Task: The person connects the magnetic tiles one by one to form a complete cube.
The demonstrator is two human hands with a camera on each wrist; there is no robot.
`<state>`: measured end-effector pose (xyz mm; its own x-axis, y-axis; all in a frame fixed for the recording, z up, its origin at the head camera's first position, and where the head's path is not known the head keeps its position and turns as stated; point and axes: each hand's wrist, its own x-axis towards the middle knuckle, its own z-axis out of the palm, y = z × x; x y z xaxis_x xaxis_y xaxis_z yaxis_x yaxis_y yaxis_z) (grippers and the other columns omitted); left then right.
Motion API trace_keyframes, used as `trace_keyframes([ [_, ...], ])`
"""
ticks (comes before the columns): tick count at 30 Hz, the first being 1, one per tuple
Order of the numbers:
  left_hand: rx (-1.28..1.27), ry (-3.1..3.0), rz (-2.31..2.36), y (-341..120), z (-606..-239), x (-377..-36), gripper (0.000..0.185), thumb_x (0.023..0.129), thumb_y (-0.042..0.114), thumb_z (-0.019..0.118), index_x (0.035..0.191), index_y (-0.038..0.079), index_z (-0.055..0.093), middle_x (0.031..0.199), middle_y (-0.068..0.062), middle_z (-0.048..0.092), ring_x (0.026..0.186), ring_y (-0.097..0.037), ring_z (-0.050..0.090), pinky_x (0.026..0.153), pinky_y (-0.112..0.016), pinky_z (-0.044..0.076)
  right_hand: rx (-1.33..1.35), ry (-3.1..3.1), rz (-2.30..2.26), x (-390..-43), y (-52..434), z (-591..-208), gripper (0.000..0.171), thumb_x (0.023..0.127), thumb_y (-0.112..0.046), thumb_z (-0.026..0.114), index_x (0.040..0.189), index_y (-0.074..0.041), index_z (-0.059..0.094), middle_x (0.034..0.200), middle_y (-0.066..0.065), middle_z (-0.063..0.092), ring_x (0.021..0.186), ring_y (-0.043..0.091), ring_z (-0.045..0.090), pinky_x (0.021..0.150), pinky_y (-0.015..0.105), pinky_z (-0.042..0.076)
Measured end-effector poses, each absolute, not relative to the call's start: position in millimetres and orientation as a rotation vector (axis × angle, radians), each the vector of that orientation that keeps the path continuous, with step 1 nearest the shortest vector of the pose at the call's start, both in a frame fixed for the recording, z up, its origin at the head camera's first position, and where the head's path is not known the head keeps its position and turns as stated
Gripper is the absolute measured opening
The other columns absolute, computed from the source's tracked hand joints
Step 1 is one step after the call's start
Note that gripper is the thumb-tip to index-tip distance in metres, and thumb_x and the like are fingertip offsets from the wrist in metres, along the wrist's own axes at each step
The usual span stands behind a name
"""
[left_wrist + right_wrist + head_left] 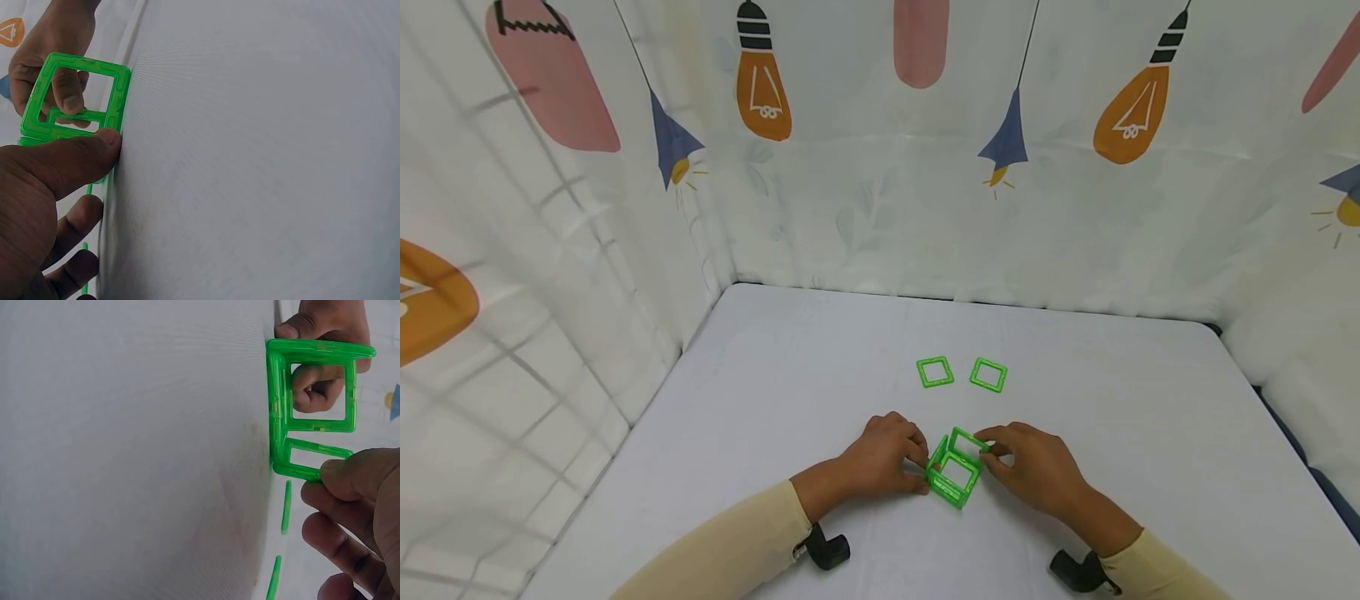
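A white table (775,400) fills the lower half of the head view, walled on three sides by a pale curtain (865,208) printed with orange bulbs, blue lamps and pink shapes; at 9 o'clock a wire grid shows through the fabric.

Near the table's 6 o'clock edge stands a small open box of green square frames (953,473), several frames joined edge to edge and standing upright. It sits between the two hands, seemingly because each side needs steadying while the walls are still loose.

The left hand (883,457) comes in from 8 o'clock. Its thumb presses against the near frame's edge, as the left wrist view shows (75,159), and the other fingers curl beside the box; it grips that side, probably to keep the walls from folding.

The right hand (1033,467) comes in from 4 o'clock. Its fingers pinch the top edge of the wall at the box's 1 o'clock corner, and in the right wrist view the thumb (350,478) bears on a frame's bar. That wall looks slightly tilted, so the pinch likely holds it square.

Two spare green frames lie flat toward 12 o'clock from the box, well apart from it and just beside each other: a left spare frame (936,372) and a right spare frame (988,375).
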<state>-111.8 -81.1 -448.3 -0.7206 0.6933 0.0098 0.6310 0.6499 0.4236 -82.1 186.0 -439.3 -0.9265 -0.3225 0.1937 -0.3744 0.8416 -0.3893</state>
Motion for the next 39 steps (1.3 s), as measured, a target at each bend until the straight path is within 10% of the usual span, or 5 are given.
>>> trace_keyframes([
  [39, 1.114, 2.716, 0.614, -81.1, -448.4, -112.0, 0.02, 0.082, 0.036, 0.088, 0.099, 0.027, 0.083, 0.105, 0.016, 0.06, 0.107, -0.009, 0.049, 0.096, -0.038, 0.038, 0.667, -2.859, 0.596, -80.5, 182.3, -440.9, 0.03, 0.081, -0.019, 0.088, 0.108, -0.026, 0.077, 0.09, -0.013, 0.069, 0.081, 0.007, 0.069, 0.059, 0.022, 0.048],
])
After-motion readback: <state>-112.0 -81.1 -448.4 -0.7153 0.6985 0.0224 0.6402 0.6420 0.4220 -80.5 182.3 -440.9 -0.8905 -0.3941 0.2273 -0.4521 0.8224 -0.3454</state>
